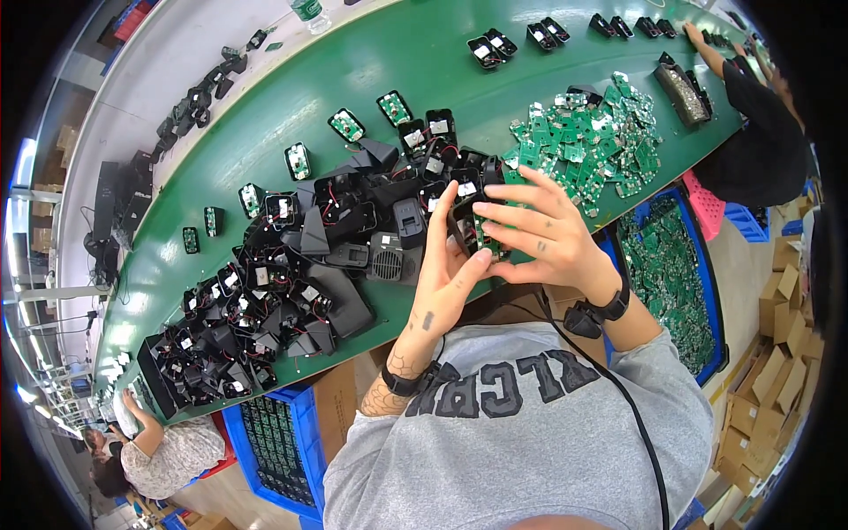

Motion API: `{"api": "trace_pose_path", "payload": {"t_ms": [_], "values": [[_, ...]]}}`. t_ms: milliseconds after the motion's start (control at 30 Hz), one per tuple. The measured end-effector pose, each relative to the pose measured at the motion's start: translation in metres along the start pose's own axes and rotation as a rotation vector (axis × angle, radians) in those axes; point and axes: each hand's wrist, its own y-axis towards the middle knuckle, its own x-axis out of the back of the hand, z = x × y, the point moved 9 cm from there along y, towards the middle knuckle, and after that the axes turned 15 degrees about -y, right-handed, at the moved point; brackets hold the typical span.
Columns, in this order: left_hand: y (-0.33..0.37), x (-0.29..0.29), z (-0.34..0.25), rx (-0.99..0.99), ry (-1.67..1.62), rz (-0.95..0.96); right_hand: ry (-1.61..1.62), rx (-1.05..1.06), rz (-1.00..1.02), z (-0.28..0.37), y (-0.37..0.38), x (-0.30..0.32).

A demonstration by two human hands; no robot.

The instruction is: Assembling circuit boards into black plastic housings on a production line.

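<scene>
Two bare hands meet just above the near edge of a long green conveyor belt [397, 62]. The left hand [446, 274] rises from the lower middle, fingers closed around the left side of a small black plastic housing [461, 221]. The right hand [539, 234] comes from the right, fingers spread wide, their tips pressing a small green circuit board [480, 231] into that housing. Both hands pinch this one piece between them. It is held off the belt, over its near edge, in front of the person's chest. Each wrist wears a black strap, and a black cable [618, 389] runs down across the grey sweatshirt [530, 424].

Just beside the hands, to the left, a large heap of black plastic housings with red wires [291, 283] covers the belt. Below the belt's near edge sit a blue plastic crate [265, 433] at the left and a second blue crate of green boards [680, 265] at the right.

Beyond the hands, to the right, lies a loose pile of green circuit boards [592, 141]. Farther along the belt, single housings fitted with boards [346, 125] lie well apart from one another in a curving line.

At the far upper right, another person in a dark top [760, 124] reaches onto the belt. At the lower left, a third person in a pale patterned top [163, 455] works at the belt's end. Cardboard boxes [782, 353] stand at the right edge.
</scene>
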Motion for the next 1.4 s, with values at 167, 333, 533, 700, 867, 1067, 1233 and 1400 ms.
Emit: {"api": "trace_pose_path", "payload": {"t_ms": [167, 333, 533, 700, 867, 1067, 1233, 1400], "values": [[0.000, 0.000, 0.007, 0.060, -0.031, 0.056, 0.051, 0.094, -0.009, 0.000, -0.002, 0.002], [-0.002, 0.003, 0.014, 0.113, -0.090, 0.055, 0.036, 0.078, 0.008, 0.002, -0.002, 0.003], [-0.002, 0.000, 0.012, 0.109, -0.058, 0.028, 0.079, 0.063, 0.064, 0.003, 0.002, -0.002], [-0.005, 0.006, 0.013, 0.092, -0.013, -0.043, 0.092, -0.017, 0.037, 0.003, 0.002, -0.003], [-0.007, 0.006, 0.021, 0.087, -0.048, -0.006, 0.181, -0.111, 0.044, -0.004, -0.003, -0.005], [0.003, -0.008, 0.024, 0.086, -0.081, 0.026, 1.132, -0.903, 0.007, -0.037, -0.035, -0.058], [0.005, -0.005, 0.024, -0.110, 0.275, 0.022, 1.220, -0.924, 0.097, -0.029, -0.036, -0.053], [-0.010, -0.005, 0.014, -0.193, 0.277, -0.054, 1.305, -0.795, 0.184, -0.014, -0.025, -0.055]]}}
